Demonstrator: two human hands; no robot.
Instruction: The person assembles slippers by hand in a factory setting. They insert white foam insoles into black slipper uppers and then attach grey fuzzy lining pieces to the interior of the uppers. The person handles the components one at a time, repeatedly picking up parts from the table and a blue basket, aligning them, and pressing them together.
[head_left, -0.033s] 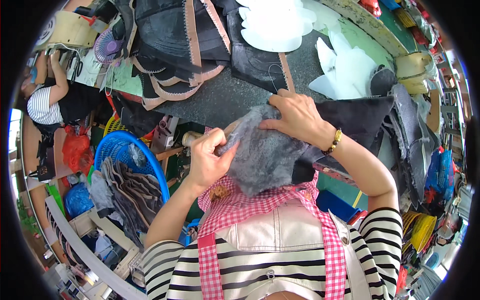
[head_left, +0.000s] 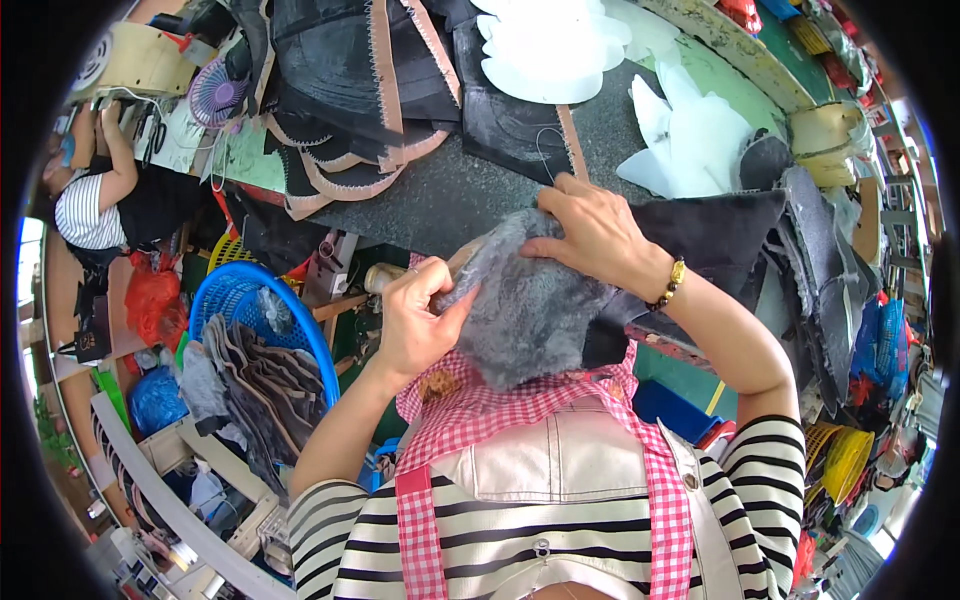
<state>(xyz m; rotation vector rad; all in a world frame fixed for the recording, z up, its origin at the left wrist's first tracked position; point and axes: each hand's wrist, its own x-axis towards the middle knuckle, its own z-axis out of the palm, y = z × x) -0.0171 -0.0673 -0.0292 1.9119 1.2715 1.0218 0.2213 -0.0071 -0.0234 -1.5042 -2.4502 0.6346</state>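
Observation:
A grey furry piece of material [head_left: 530, 320] is stretched between my hands in front of the apron, with a tan strip along its upper left edge. My left hand [head_left: 422, 318] pinches that edge between thumb and bent fingers. At the top edge, my right hand [head_left: 595, 232] grips the same piece, thumb on the fur and fingers curled over the rim. A thin looped thread [head_left: 543, 150] shows just above the right fingertips; I cannot make out whether a needle is there. A black patch [head_left: 606, 342] shows at the piece's lower right.
Black pieces with tan zigzag edges [head_left: 385, 85] are piled on the dark worktable [head_left: 415, 215]. White cut shapes [head_left: 690, 135] lie at the back right. More grey-black pieces [head_left: 815, 270] hang over the right side. On the left stands a blue basket [head_left: 325, 345]; beyond it sits another person [head_left: 100, 200].

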